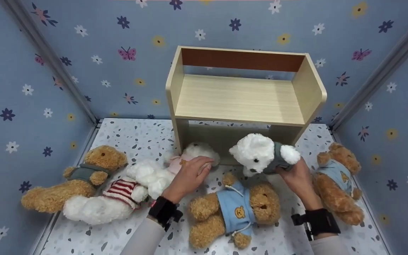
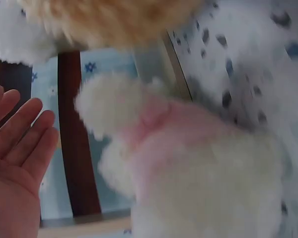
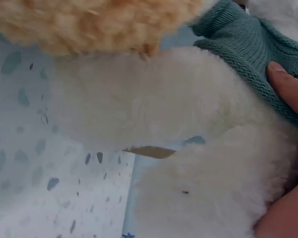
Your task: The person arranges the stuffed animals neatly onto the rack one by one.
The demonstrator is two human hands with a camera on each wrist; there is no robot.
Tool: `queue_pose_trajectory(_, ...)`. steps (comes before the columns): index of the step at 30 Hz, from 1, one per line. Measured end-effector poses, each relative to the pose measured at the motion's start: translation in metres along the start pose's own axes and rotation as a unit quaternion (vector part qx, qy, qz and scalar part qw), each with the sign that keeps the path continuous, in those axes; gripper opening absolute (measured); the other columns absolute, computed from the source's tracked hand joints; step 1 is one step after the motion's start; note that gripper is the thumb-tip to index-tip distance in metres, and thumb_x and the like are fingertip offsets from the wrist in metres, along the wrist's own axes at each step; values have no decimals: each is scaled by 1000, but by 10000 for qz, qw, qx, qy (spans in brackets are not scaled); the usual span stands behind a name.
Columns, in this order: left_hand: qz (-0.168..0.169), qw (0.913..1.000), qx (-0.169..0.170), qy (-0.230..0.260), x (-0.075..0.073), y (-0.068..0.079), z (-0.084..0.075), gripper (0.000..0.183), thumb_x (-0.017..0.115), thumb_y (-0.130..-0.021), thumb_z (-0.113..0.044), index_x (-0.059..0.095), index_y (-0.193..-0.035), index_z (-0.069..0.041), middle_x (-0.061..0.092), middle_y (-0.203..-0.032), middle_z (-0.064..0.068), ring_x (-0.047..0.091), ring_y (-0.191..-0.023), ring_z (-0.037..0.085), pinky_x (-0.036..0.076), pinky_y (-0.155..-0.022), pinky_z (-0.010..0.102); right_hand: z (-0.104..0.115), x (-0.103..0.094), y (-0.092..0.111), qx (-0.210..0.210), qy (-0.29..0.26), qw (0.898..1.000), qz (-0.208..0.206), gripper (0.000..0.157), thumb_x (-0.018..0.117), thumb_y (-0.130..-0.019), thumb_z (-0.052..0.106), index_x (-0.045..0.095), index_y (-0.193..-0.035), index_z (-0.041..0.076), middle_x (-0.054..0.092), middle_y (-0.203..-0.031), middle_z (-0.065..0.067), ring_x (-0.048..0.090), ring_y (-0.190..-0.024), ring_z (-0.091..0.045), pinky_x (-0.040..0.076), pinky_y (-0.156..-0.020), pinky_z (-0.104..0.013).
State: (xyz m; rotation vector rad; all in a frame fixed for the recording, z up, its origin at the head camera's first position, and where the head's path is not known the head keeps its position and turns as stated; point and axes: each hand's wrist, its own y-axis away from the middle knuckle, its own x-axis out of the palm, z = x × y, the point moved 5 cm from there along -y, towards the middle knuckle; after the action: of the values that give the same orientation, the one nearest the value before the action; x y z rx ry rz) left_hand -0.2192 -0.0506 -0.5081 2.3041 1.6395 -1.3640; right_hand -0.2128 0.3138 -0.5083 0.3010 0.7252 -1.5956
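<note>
My right hand grips a white teddy bear in a grey-green knitted vest round its body, in front of the shelf's lower part. In the right wrist view the thumb presses on the vest, above the bear's white legs. My left hand holds nothing, its fingers extended in the left wrist view. It is beside a white teddy bear in a pink top, which lies before the shelf and is partly hidden by this hand in the head view. Between my arms lies a brown teddy bear in a blue hoodie.
A pale wooden two-level shelf stands against the flowered back wall. At the left lie a brown bear in a green vest and a white bear in a striped sweater. Another brown bear in blue lies along the right wall.
</note>
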Motion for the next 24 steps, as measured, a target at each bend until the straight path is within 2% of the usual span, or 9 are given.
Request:
queue_pose_trajectory(2, 428, 9966, -488, 516, 16, -7, 1, 31, 54, -109, -17, 64, -138, -8, 65, -136, 11, 63, -123, 27, 52, -102, 43, -4, 7, 0, 415, -270, 9987, 106, 63, 78, -90, 5, 50, -146, 1, 58, -136, -23, 55, -126, -40, 41, -106, -55)
queue_pose_trajectory(4, 726, 9896, -931, 818, 30, -14, 2, 36, 53, -110, -21, 59, -144, -10, 61, -141, 10, 60, -127, 27, 50, -104, 43, -7, 13, 0, 707, -423, 9965, 138, 66, 77, -92, 9, 45, -149, 2, 56, -139, -24, 53, -128, -39, 42, -105, -55)
queue_pose_trajectory(8, 1056, 9733, -1551, 1323, 46, -24, 4, 47, 53, -109, -24, 48, -153, -8, 52, -151, 13, 54, -134, 30, 48, -108, 44, -12, 22, 0, 838, -746, 9936, 134, 62, 77, -92, 8, 47, -146, -1, 58, -135, -25, 56, -125, -39, 44, -102, -53)
queue_pose_trajectory(12, 1368, 9533, -1980, 1823, 52, -28, 5, 59, 55, -107, -27, 37, -158, -3, 43, -157, 20, 49, -139, 37, 45, -111, 49, -18, 31, -2, 893, -807, 9926, 179, 58, 77, -92, 10, 52, -142, -3, 60, -134, -26, 57, -125, -39, 44, -105, -53)
queue_pose_trajectory(14, 1598, 9482, -2010, 1868, 54, -26, 4, 63, 56, -107, -30, 34, -159, -2, 41, -159, 22, 48, -139, 40, 44, -111, 51, -20, 33, -3, 926, -782, 9925, 172, 54, 77, -92, 12, 56, -139, -4, 62, -132, -26, 59, -123, -38, 44, -105, -52)
queue_pose_trajectory(16, 1920, 9469, -1824, 1824, 56, -22, 1, 66, 57, -106, -31, 31, -161, -3, 38, -161, 22, 47, -140, 42, 43, -113, 52, -21, 36, -4, 928, -793, 9924, 144, 46, 77, -92, 14, 62, -132, -3, 66, -127, -23, 62, -118, -36, 47, -102, -49)
queue_pose_trajectory(19, 2364, 9493, -1461, 1470, 57, -12, -3, 70, 58, -106, -32, 29, -162, -3, 36, -162, 21, 44, -144, 39, 38, -117, 49, -21, 40, -7, 895, -1028, 9905, 203, 25, 77, -93, 14, 70, -112, -1, 71, -107, -18, 66, -102, -30, 50, -92, -42)
queue_pose_trajectory(21, 2589, 9493, -1312, 1210, 53, -6, -7, 71, 58, -106, -33, 27, -163, -4, 34, -164, 20, 40, -147, 37, 33, -120, 47, -20, 43, -8, 858, -1250, 9880, 296, 15, 77, -93, 11, 70, -100, 0, 70, -94, -13, 66, -91, -25, 50, -86, -36)
queue_pose_trajectory(24, 2834, 9458, -1312, 897, 39, 1, -16, 72, 59, -106, -36, 27, -163, -4, 34, -164, 19, 36, -149, 34, 30, -122, 47, -19, 49, -7, 742, -1609, 9832, 431, 11, 78, -93, 8, 70, -93, 0, 70, -84, -8, 67, -82, -20, 52, -82, -29)
